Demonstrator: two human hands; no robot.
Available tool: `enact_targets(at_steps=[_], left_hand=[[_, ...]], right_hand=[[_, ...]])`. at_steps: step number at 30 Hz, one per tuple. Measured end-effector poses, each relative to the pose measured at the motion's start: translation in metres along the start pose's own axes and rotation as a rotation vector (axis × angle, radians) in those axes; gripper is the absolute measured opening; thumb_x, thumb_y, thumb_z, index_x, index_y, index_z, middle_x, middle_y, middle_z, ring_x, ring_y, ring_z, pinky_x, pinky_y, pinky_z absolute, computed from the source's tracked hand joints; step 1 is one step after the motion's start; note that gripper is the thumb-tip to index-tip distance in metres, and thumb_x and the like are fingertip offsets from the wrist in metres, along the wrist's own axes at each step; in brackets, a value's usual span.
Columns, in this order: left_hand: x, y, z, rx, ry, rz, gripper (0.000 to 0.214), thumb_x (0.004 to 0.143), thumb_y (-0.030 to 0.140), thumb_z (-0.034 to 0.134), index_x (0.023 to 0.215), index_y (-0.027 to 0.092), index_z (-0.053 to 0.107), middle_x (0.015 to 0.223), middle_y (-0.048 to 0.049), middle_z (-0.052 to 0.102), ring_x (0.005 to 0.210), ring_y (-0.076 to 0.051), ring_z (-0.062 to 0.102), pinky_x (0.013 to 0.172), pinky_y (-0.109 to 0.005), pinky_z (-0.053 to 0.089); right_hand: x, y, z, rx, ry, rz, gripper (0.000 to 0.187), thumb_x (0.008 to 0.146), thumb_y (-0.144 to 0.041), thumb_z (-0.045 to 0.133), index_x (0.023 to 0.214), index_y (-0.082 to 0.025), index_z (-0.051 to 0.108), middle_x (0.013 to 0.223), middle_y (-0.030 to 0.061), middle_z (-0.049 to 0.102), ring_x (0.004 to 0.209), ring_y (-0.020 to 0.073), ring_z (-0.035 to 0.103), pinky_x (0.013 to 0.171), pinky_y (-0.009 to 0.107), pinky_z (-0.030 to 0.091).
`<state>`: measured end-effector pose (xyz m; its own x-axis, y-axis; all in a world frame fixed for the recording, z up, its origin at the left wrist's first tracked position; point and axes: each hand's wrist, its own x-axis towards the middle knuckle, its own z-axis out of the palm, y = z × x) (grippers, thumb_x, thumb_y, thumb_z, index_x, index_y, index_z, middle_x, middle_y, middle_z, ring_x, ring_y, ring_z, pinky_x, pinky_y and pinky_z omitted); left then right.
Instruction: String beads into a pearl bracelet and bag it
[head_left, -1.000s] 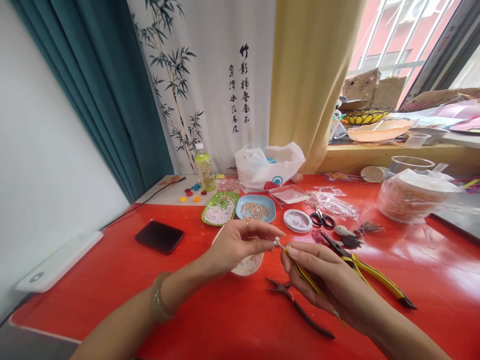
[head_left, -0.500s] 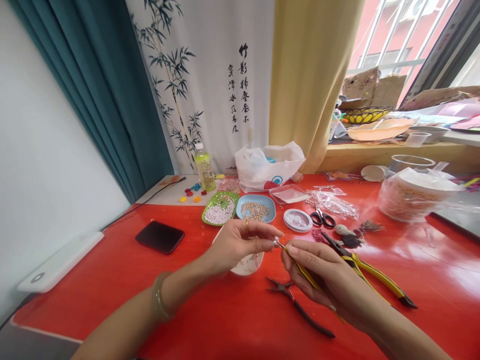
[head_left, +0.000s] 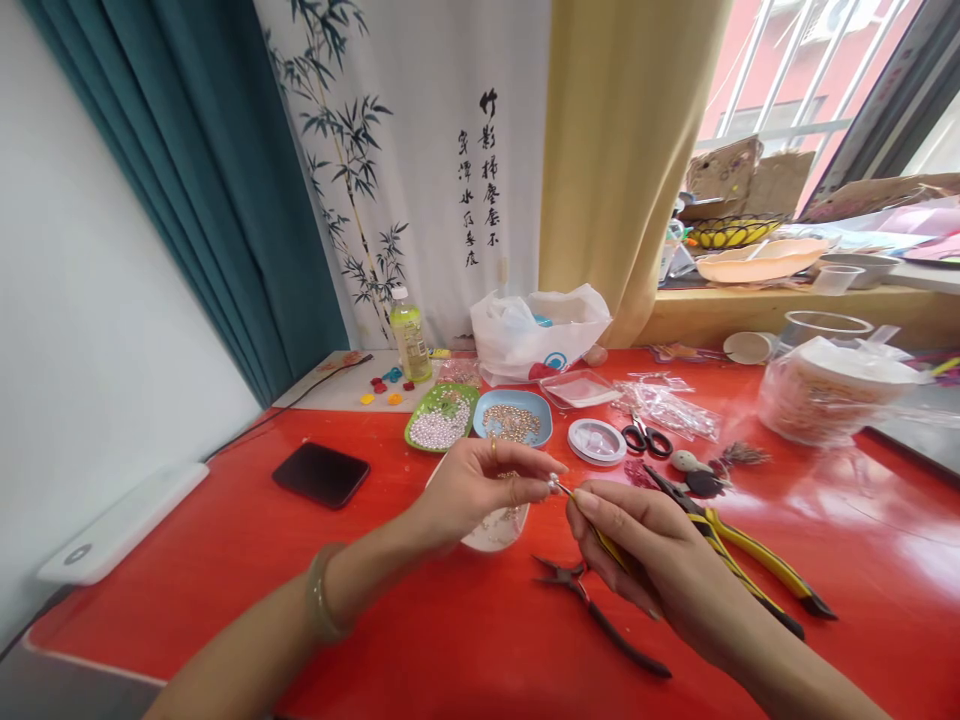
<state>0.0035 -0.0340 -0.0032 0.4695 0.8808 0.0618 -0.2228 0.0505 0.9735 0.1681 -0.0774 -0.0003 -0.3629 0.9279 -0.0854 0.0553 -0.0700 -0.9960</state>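
Observation:
My left hand (head_left: 480,490) pinches a few small white pearl beads (head_left: 554,481) between thumb and forefinger. My right hand (head_left: 637,535) is closed around a slim yellow tool with a thin metal tip (head_left: 564,489), which reaches the beads; the palm and fingers hide most of it, so its exact kind cannot be told. Behind my left hand, partly covered, is a white dish (head_left: 495,535) with small beads in it. Small dark-handled pliers (head_left: 600,615) lie on the red table just below my right hand.
Larger yellow-and-black pliers (head_left: 765,560) lie right of my right hand, near black scissors (head_left: 649,440). Behind my hands stand a green tray (head_left: 409,437) of pearl beads and a blue tray (head_left: 546,408) of gold beads. A phone (head_left: 321,474) lies on the left.
My right hand has turned slightly, and the tool's rear end that stuck out below it is now hidden. My left hand stays in place with the beads.

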Motion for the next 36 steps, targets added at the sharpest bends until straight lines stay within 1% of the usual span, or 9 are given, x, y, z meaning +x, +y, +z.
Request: enact_targets(at_steps=[5,10,14,19,26,28,31,34,36], left_hand=[[0.0,-0.003,0.0,-0.026,0.02,-0.004,0.016,0.056,0.016,0.074,0.072,0.014,0.069,0.073,-0.0025,0.066,0.065,-0.009,0.058,0.064,-0.021,0.046],[0.0,-0.003,0.001,-0.058,0.047,-0.008,0.017,0.055,0.016,0.075,0.07,0.014,0.068,0.072,-0.0024,0.066,0.065,-0.009,0.058,0.064,-0.021,0.046],[-0.002,-0.001,0.003,-0.063,0.073,-0.027,0.018,0.053,0.016,0.075,0.068,0.013,0.067,0.071,-0.003,0.066,0.064,-0.01,0.058,0.063,-0.023,0.046],[-0.003,-0.002,0.005,-0.087,0.084,-0.026,0.018,0.052,0.016,0.076,0.067,0.013,0.067,0.07,-0.0033,0.066,0.063,-0.011,0.059,0.064,-0.025,0.047],[-0.004,-0.004,0.007,-0.093,0.1,-0.023,0.018,0.054,0.017,0.075,0.07,0.013,0.067,0.067,-0.0021,0.065,0.059,-0.009,0.058,0.06,-0.022,0.045],[-0.005,-0.003,0.008,-0.08,0.103,-0.02,0.019,0.055,0.018,0.074,0.072,0.014,0.067,0.068,-0.002,0.065,0.061,-0.009,0.058,0.062,-0.022,0.045],[-0.003,0.0,0.006,-0.03,0.09,0.025,0.023,0.059,0.019,0.072,0.081,0.014,0.066,0.069,-0.0012,0.063,0.066,-0.01,0.058,0.067,-0.023,0.045],[-0.001,0.004,0.002,0.0,0.093,0.07,0.032,0.06,0.019,0.072,0.09,0.015,0.061,0.07,-0.001,0.063,0.068,-0.01,0.058,0.068,-0.024,0.045],[0.0,0.006,0.0,0.008,0.104,0.087,0.032,0.059,0.019,0.073,0.087,0.015,0.058,0.07,-0.0012,0.062,0.068,-0.011,0.058,0.067,-0.024,0.045]], right_hand=[[-0.001,0.002,0.004,-0.16,0.089,-0.071,0.035,0.081,-0.047,0.038,0.063,-0.018,0.046,0.041,-0.0067,0.041,0.03,0.003,0.03,0.031,0.016,0.021],[-0.003,0.006,0.006,-0.366,0.164,-0.194,0.036,0.086,-0.043,0.033,0.062,-0.019,0.045,0.043,-0.0049,0.044,0.031,0.0054,0.036,0.032,0.018,0.028],[-0.004,0.01,0.007,-0.634,0.27,-0.372,0.035,0.089,-0.034,0.032,0.059,-0.02,0.043,0.044,-0.0035,0.047,0.035,0.0072,0.043,0.037,0.02,0.034],[-0.004,0.019,0.009,-0.917,0.413,-0.641,0.025,0.088,-0.021,0.035,0.064,-0.021,0.043,0.045,-0.0041,0.047,0.035,0.0072,0.043,0.04,0.02,0.033],[0.0,0.029,0.007,-1.25,0.578,-0.884,0.016,0.084,-0.014,0.041,0.072,-0.017,0.051,0.05,0.0003,0.053,0.041,0.0106,0.05,0.044,0.023,0.033],[0.002,0.029,0.006,-1.246,0.574,-0.887,0.013,0.085,-0.015,0.041,0.078,-0.016,0.052,0.053,0.0011,0.055,0.043,0.0116,0.052,0.046,0.023,0.035],[0.004,0.024,0.004,-1.106,0.46,-0.78,0.013,0.087,-0.018,0.037,0.086,-0.018,0.05,0.06,0.0017,0.059,0.047,0.0116,0.052,0.047,0.022,0.038],[0.004,0.016,-0.001,-0.997,0.358,-0.699,0.012,0.087,-0.021,0.037,0.083,-0.02,0.049,0.062,0.0009,0.057,0.047,0.0111,0.05,0.046,0.022,0.037],[0.004,0.012,-0.006,-0.951,0.36,-0.671,0.013,0.086,-0.022,0.038,0.079,-0.021,0.049,0.062,0.0007,0.056,0.049,0.0113,0.049,0.048,0.023,0.038]])
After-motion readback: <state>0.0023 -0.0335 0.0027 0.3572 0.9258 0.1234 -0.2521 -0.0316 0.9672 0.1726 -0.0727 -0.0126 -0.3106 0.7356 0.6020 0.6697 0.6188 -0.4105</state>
